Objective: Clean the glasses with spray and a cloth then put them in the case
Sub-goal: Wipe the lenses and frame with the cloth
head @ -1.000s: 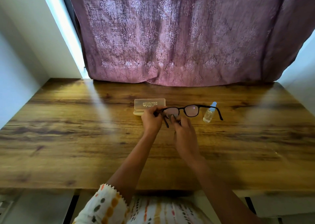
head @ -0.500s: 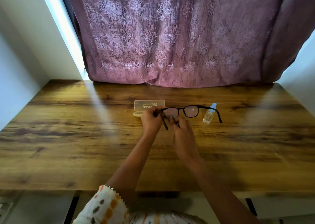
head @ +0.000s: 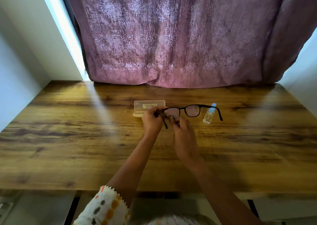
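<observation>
Both hands' grip unchanged on glasses [head: 187, 110] — right hand [head: 184, 137] slightly nearer.

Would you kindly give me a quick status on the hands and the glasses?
Left hand gripping glasses at the frame corner. Right hand at the lens; cloth not discernible. Case open behind, spray bottle upright alongside. Nothing in the way.

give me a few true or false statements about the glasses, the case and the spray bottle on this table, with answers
1. Both hands are at the glasses. True: the left hand grips the frame's end and the right hand works at the lens.
2. The spray bottle lies flat. False: it stands upright on the table.
3. The case is open. True.
4. The glasses are in the case. False: they are held in front of it.
</observation>
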